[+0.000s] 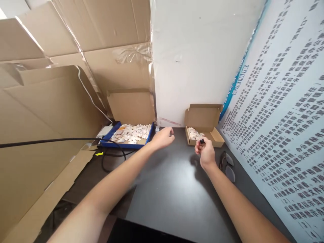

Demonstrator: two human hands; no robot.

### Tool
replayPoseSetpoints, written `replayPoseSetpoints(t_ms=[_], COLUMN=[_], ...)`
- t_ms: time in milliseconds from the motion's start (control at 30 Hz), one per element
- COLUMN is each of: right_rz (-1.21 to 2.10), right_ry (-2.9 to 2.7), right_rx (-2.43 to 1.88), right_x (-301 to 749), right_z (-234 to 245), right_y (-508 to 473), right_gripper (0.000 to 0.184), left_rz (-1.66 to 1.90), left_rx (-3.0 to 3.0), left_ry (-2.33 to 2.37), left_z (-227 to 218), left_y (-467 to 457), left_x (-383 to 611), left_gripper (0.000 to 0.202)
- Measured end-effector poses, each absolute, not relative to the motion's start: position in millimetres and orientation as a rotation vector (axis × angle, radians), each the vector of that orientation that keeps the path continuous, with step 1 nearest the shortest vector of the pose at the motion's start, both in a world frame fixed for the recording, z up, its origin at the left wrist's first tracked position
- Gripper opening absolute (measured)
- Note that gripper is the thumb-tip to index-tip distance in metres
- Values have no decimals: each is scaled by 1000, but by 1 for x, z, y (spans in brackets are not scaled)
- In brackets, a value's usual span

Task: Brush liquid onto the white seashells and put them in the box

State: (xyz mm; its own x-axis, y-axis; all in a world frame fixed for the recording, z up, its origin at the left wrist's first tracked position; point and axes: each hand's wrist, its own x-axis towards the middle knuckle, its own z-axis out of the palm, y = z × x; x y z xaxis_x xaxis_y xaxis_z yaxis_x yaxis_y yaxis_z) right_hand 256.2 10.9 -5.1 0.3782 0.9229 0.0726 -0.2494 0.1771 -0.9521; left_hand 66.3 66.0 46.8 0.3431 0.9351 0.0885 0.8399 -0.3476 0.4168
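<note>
Both hands reach over a dark table (pixel 174 182), whose bare middle sets the clock, 12 being its far side. At 12 o'clock the left hand (pixel 164 137) hangs with fingers curled narrowly towards the thumb; whether it grips anything I cannot tell. Around 2 o'clock the right hand (pixel 208 153) pinches a small black object (pixel 201 141) between thumb and fingers, just before an open cardboard box (pixel 218 137), its lid raised; contact with the box is unclear. Whitish seashells (pixel 193 134) lie in that box's left part. At 10 o'clock a blue-walled tray (pixel 126 145) holds many pale seashells (pixel 135 132) and an orange piece, with a small vial (pixel 157 129) just beside its right wall. Sunglasses (pixel 230 168) rest near 3 o'clock, beside the right forearm.
</note>
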Motion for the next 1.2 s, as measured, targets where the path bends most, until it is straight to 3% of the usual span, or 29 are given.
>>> replayPoseSetpoints(t_ms=[267,467,700,1000,1200], right_rz=[1033,1020,1043,1013,1070], right_ry=[-1017,-1164,-1172,-1090,-1074], right_rx=[-1153,-1209,-1235,-1255,-1227], right_x=[242,241,245,247,245], right_z=[-15,-21,-25,-20,-20], right_y=[5,4,5,6,3], right_gripper=[50,48,46,49,43], left_rz=[327,173,14,420,755], left_rx=[2172,2128,2132,1941,1613], left_ry=[1998,2072,2022,1966,1550], left_z=[38,27,23,35,51], left_y=[75,95,102,99,70], left_x=[-39,-55,-54,-57,-32], left_gripper=[19,32,32,13,9])
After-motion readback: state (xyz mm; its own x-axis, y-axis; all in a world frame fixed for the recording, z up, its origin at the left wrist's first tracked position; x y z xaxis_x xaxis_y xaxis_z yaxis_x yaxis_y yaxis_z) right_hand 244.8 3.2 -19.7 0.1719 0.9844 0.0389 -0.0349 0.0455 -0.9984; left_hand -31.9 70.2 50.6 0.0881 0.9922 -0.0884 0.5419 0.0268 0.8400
